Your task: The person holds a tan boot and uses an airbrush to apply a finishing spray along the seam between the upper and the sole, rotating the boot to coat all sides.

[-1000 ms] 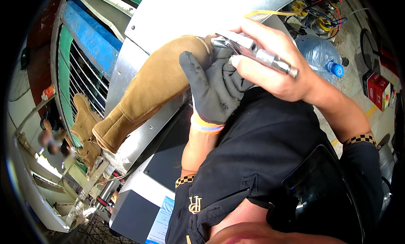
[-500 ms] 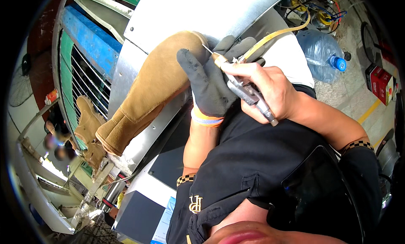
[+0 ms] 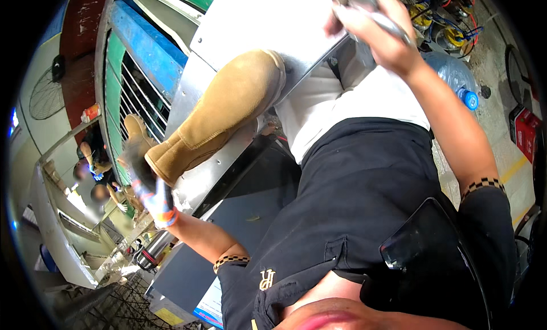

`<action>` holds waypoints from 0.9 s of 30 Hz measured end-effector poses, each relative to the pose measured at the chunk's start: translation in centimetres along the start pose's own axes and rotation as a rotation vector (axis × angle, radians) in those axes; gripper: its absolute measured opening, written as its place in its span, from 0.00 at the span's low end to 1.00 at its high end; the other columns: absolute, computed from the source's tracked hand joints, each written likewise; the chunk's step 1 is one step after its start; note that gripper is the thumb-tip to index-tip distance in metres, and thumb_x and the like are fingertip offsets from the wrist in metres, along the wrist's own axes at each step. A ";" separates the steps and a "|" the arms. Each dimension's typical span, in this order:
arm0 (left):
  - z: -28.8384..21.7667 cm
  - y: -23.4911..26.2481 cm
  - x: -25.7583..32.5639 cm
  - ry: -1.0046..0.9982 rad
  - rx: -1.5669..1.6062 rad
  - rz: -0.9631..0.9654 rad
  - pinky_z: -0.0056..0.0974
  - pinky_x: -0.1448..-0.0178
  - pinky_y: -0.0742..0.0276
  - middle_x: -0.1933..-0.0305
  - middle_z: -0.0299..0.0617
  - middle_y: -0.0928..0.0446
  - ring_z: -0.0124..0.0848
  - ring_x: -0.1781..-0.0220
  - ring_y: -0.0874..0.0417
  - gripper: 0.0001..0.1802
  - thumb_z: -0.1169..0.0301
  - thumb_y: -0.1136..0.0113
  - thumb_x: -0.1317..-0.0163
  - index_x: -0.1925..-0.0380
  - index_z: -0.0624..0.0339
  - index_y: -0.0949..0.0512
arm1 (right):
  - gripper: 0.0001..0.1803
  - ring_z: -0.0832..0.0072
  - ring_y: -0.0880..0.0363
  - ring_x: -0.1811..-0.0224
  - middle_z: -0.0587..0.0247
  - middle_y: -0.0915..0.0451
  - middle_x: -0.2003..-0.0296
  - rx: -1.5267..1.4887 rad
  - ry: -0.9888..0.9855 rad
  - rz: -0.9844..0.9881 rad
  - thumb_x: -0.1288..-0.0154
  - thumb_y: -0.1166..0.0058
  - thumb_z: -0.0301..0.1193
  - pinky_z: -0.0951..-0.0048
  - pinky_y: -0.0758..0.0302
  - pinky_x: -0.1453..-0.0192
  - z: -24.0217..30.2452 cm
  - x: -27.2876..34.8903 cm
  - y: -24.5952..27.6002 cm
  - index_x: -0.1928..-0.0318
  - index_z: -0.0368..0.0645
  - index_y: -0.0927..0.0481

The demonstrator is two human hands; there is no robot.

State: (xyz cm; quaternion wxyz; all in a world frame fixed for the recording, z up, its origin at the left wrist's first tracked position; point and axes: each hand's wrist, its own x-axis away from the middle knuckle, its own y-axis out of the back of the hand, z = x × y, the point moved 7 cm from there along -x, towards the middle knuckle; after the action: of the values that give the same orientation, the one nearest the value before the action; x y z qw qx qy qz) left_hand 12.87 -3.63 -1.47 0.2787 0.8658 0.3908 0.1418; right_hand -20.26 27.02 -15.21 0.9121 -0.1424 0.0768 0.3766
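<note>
on the shiny metal tabletop (image 3: 245, 22) lies a tan suede boot (image 3: 231, 99); hands apart, right hand (image 3: 387, 48) clamped round a silver metal tool (image 3: 393, 28), grey-gloved left hand (image 3: 149, 184) blurred by the shaft, grip unclear!

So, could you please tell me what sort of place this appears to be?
It looks like a shoemaking workshop, probably: a tan boot is over a metal work surface, another tan boot shows farther left, and the right hand holds a metal hand tool.
</note>
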 end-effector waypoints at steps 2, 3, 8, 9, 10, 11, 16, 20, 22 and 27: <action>-3.6 -5.1 0.4 -0.232 -0.307 0.234 0.36 0.47 0.21 0.48 0.47 0.21 0.32 0.52 0.18 0.38 0.71 0.30 0.47 0.37 0.69 0.34 | 0.20 0.73 0.20 0.69 0.57 0.20 0.68 -0.017 0.183 -0.081 0.36 0.50 0.26 0.72 0.23 0.64 -0.9 -3.9 1.5 0.45 0.28 0.27; -4.1 -4.8 1.5 -0.223 -0.379 0.308 0.36 0.52 0.21 0.53 0.47 0.19 0.34 0.57 0.16 0.36 0.69 0.29 0.49 0.39 0.68 0.29 | 0.19 0.74 0.20 0.70 0.58 0.20 0.69 0.066 0.241 -0.091 0.35 0.50 0.26 0.72 0.23 0.64 -0.4 -5.3 2.0 0.46 0.29 0.26; -4.8 -5.9 2.4 -0.326 -0.527 0.162 0.39 0.52 0.22 0.57 0.50 0.16 0.39 0.59 0.16 0.20 0.64 0.35 0.50 0.62 0.69 0.17 | 0.15 0.75 0.20 0.70 0.58 0.19 0.66 0.623 0.525 -0.144 0.36 0.46 0.29 0.72 0.22 0.64 0.1 -8.1 4.6 0.52 0.33 0.21; -2.5 -5.0 2.8 -0.233 -0.191 0.062 0.40 0.51 0.22 0.56 0.51 0.16 0.40 0.58 0.16 0.20 0.64 0.36 0.48 0.60 0.70 0.17 | 0.14 0.74 0.19 0.69 0.57 0.18 0.65 0.506 0.425 -0.147 0.36 0.45 0.29 0.72 0.21 0.64 -0.4 -8.2 4.7 0.52 0.34 0.21; -0.3 -4.0 3.2 -0.134 0.134 -0.048 0.41 0.49 0.22 0.55 0.51 0.17 0.41 0.57 0.16 0.20 0.64 0.37 0.46 0.58 0.71 0.18 | 0.15 0.73 0.19 0.68 0.56 0.18 0.65 0.375 0.371 -0.195 0.37 0.44 0.29 0.70 0.21 0.62 -1.0 -8.4 4.4 0.53 0.34 0.20; -0.2 -4.8 2.0 -0.150 0.123 -0.047 0.43 0.46 0.24 0.51 0.51 0.19 0.41 0.52 0.19 0.21 0.63 0.39 0.43 0.54 0.69 0.21 | 0.15 0.71 0.19 0.66 0.56 0.18 0.64 0.276 0.319 -0.247 0.38 0.44 0.30 0.69 0.21 0.60 -1.3 -8.5 4.5 0.53 0.35 0.20; -1.6 -10.8 -9.8 -0.267 0.006 0.002 0.47 0.33 0.31 0.36 0.48 0.30 0.40 0.35 0.28 0.25 0.61 0.51 0.31 0.38 0.62 0.32 | 0.19 0.53 0.23 0.62 0.48 0.23 0.66 0.480 0.484 -0.319 0.41 0.46 0.34 0.58 0.27 0.53 -1.8 -8.7 5.7 0.52 0.34 0.22; -7.8 -20.8 -28.4 -0.493 0.025 0.180 0.42 0.34 0.29 0.37 0.47 0.28 0.38 0.37 0.26 0.22 0.67 0.54 0.30 0.38 0.62 0.31 | 0.21 0.46 0.24 0.59 0.40 0.22 0.61 0.514 0.636 -0.426 0.41 0.49 0.36 0.56 0.28 0.53 -2.3 -8.5 6.3 0.50 0.36 0.23; -11.7 -25.0 -35.0 -0.553 0.053 0.274 0.40 0.35 0.28 0.37 0.48 0.26 0.38 0.38 0.24 0.22 0.69 0.56 0.29 0.38 0.62 0.30 | 0.22 0.57 0.22 0.61 0.47 0.20 0.62 0.321 0.326 -0.270 0.39 0.48 0.33 0.63 0.25 0.54 -1.4 -9.2 5.1 0.46 0.35 0.24; -22.7 -31.0 -30.9 -0.905 0.183 0.166 0.37 0.44 0.20 0.48 0.49 0.21 0.36 0.47 0.18 0.19 0.70 0.48 0.31 0.43 0.67 0.29 | 0.23 0.59 0.21 0.63 0.49 0.20 0.63 0.321 0.388 -0.307 0.41 0.43 0.32 0.65 0.25 0.55 -1.4 -9.1 6.5 0.46 0.36 0.24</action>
State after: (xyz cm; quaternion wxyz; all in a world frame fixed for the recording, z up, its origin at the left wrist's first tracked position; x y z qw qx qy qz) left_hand -36.39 -1.84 -2.51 0.3313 0.8898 0.1704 -0.2634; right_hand -31.35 24.90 -15.55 0.9375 -0.0757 0.2861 0.1831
